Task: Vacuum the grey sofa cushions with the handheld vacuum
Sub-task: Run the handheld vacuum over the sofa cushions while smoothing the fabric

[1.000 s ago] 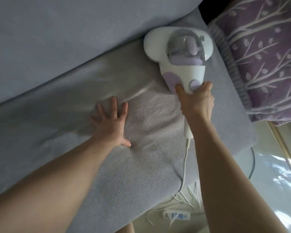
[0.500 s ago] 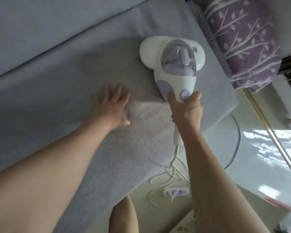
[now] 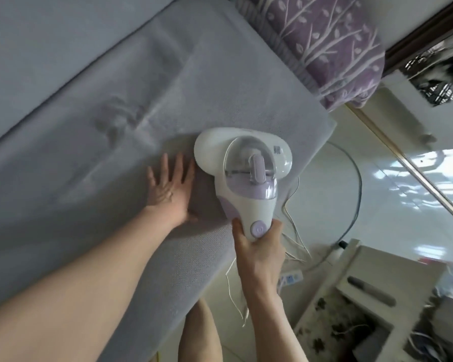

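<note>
Woven grey cushion (image 3: 94, 142) | glossy rounded vacuum (image 3: 246, 176) | right hand (image 3: 259, 254) grips | left hand (image 3: 169, 189) flat

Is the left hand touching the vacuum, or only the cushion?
Cannot tell. In the head view the left hand lies flat on the cushion, and its fingertips reach the vacuum head's edge, but no clear gap or contact shows there.

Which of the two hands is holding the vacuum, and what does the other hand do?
The right hand grips the handle of the handheld vacuum. The left hand lies flat, fingers straight, on the grey seat cushion beside it.
</note>
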